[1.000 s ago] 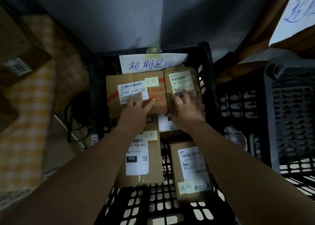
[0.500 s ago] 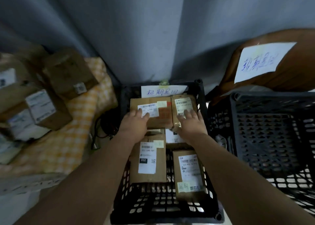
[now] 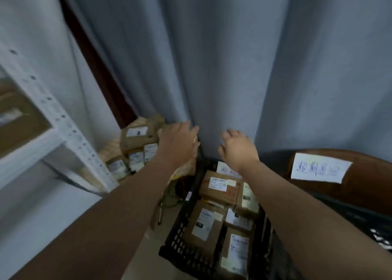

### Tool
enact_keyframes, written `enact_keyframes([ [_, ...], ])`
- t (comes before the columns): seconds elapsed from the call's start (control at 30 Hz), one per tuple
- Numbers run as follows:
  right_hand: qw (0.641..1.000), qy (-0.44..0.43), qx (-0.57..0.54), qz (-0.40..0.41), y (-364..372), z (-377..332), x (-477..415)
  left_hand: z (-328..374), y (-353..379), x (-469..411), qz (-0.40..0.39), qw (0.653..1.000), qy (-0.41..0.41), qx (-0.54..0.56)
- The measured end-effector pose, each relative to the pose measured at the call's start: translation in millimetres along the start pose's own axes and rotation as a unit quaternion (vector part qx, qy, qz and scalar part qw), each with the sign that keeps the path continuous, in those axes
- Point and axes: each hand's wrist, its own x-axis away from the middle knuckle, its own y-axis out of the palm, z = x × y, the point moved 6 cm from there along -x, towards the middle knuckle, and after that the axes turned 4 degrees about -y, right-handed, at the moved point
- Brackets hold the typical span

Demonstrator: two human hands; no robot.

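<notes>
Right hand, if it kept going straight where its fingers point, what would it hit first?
Probably the grey curtain hanging behind the black crate: the right hand points up and away at it, nothing visibly between. Depth is unclear.

Blue handwritten characters on white paper sign [image 3: 320, 170], too blurred to read, shipping labels [image 3: 218, 183] on cardboard parcels [image 3: 212, 195], illegible.

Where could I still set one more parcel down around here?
Hardly in the black crate: boxes fill it nearly wall to wall, with only a narrow dark gap between the two nearest. The pale floor patch left of the crate's near corner looks bare. Farther back on that side, cables and the parcel pile crowd it.
</notes>
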Motion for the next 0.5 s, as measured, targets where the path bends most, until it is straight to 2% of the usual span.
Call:
enact_keyframes([
  [0.1,0.997,-0.064,-0.012,0.046,-63,-32,8,-5,-67,34,0.025,0.999,-0.033,0.011],
  [0.27,0.982,-0.155,-0.046,0.097,-131,-107,31,-33,-157,109,0.102,0.987,-0.121,-0.042],
  [0.37,0.962,-0.226,-0.084,0.127,-161,-166,55,-60,-202,167,0.124,0.972,-0.188,-0.063],
  [0.5,0.921,-0.314,-0.167,0.161,-190,-249,99,-89,-246,262,0.142,0.956,-0.235,-0.098],
])
